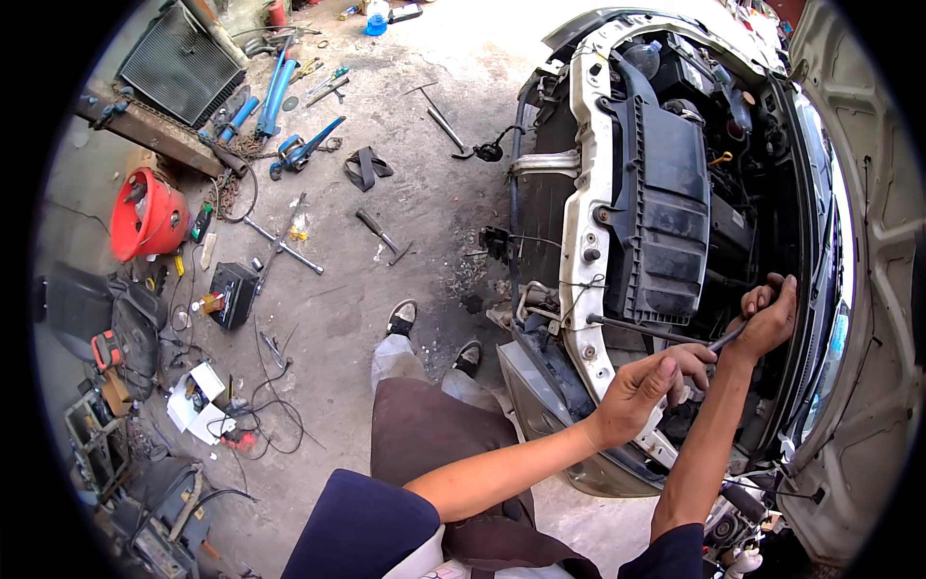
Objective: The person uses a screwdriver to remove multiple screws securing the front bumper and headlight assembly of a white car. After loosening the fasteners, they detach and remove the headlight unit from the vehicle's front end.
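Long tool [641, 329] over the engine bay [666, 207], tip at the front panel [585, 207].
Right hand [767, 320] grasps the tool's end, fingers curled; left hand [641, 391], thumb raised, adjoins it, grip cannot be determined.

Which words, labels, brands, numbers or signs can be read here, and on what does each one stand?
None is clear enough to quote.
Black box on the floor: any marks too small.
White box: too blurred.
Black engine-bay cover: any marks too small.
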Tool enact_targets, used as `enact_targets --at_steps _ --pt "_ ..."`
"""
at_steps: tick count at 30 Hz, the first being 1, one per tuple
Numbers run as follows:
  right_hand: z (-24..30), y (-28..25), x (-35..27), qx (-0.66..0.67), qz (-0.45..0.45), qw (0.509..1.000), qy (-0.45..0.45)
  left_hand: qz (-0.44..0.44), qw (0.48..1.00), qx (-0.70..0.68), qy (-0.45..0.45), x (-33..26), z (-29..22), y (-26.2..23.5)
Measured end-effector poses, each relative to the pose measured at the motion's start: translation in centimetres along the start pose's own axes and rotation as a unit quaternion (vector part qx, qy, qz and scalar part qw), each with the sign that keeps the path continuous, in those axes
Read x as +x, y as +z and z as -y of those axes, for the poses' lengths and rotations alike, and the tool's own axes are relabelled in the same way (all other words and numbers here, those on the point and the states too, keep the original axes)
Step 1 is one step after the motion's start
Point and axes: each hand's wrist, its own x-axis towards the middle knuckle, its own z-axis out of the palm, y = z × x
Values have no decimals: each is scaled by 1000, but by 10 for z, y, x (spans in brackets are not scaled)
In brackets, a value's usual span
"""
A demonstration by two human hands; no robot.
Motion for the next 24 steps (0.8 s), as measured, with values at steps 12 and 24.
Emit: enact_targets --at_steps 12,24 --pt "22 -39 -65 294 3 887 356 -31 954 264 -141 -13 -19 12" --pt "41 -17 -52 -15 186 923 337 -35 935 255 -246 6 19 35"
